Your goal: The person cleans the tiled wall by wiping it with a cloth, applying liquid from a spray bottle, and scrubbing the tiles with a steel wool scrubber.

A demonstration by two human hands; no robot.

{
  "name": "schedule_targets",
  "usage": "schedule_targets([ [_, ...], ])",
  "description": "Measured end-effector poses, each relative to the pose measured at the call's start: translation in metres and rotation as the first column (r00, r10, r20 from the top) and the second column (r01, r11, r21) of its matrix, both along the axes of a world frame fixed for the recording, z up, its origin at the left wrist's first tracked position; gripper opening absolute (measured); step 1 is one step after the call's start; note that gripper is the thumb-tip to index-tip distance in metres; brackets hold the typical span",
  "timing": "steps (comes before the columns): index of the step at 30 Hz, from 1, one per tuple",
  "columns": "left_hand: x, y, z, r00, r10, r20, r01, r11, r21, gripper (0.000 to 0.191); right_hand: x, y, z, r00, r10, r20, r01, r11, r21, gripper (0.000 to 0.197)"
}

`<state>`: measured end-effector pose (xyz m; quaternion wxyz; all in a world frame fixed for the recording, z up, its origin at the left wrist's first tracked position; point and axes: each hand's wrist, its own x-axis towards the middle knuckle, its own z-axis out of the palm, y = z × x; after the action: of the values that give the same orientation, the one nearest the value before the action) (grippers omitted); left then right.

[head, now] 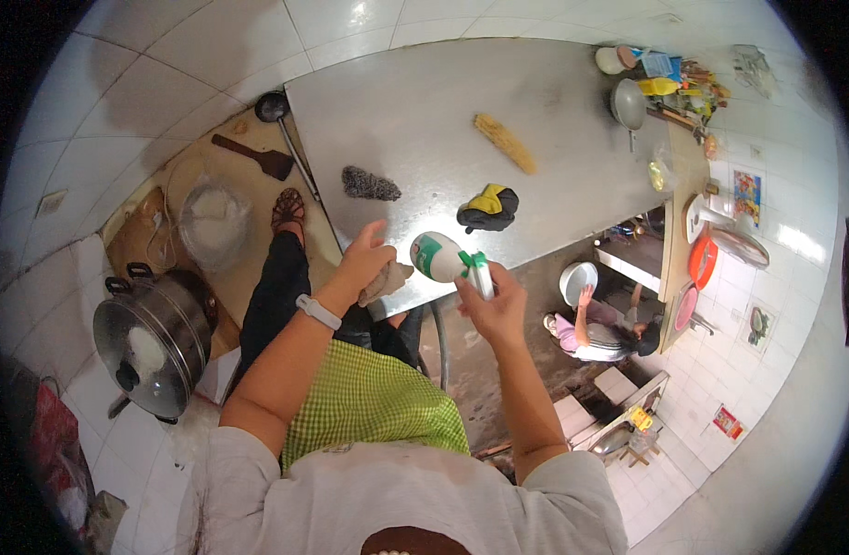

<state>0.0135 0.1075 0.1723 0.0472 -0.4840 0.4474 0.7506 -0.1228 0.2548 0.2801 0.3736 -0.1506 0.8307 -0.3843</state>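
Note:
My left hand (pixel 363 267) is closed around a crumpled brown cloth (pixel 386 283) near the front edge of the steel tabletop (pixel 410 104). In my right hand (pixel 497 305) is a white spray bottle (pixel 435 257) with a green label and a green-and-white trigger head. The bottle lies tilted, its base towards my left hand. Just beyond it, a folded black-and-yellow cloth item (pixel 490 209) rests on the steel. A dark grey scourer (pixel 370 184) lies farther left, and a long yellow bristly scrubber (pixel 506 143) sits towards the back.
Left of the steel are a ladle (pixel 272 107), a brown spatula (pixel 258 158), a sandalled foot (pixel 288 208) and a large lidded steamer pot (pixel 150 340). A saucepan (pixel 627 104) stands at the far right. Below, another person (pixel 605 333) crouches by a white basin (pixel 578 281).

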Motion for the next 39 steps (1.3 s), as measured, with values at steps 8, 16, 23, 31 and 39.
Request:
schedule_targets([
  [8,-0.011,-0.014,0.034,0.910,0.181,-0.374,0.133,0.726,0.675,0.045,-0.002,-0.014,0.112,0.965,-0.079,0.252,0.121,0.980,-0.157,0.032],
  [16,-0.021,-0.013,0.054,0.739,0.310,-0.599,0.237,0.712,0.661,0.045,0.005,-0.035,0.104,0.974,0.146,-0.175,-0.206,0.892,-0.402,0.043],
  [23,0.006,-0.029,0.093,0.715,0.249,-0.653,0.150,0.858,0.491,0.051,0.019,-0.077,0.073,0.728,0.184,-0.660,-0.548,0.734,-0.400,0.056],
  [31,0.038,-0.054,0.070,0.510,0.539,-0.670,0.149,0.712,0.686,0.046,0.049,-0.159,0.105,0.867,0.417,-0.275,-0.491,0.612,-0.620,0.027],
  [39,0.079,-0.095,0.075,0.036,0.786,-0.617,-0.273,0.602,0.751,0.035,0.124,-0.258,0.133,0.817,0.411,-0.406,-0.574,0.498,-0.650,0.014],
])
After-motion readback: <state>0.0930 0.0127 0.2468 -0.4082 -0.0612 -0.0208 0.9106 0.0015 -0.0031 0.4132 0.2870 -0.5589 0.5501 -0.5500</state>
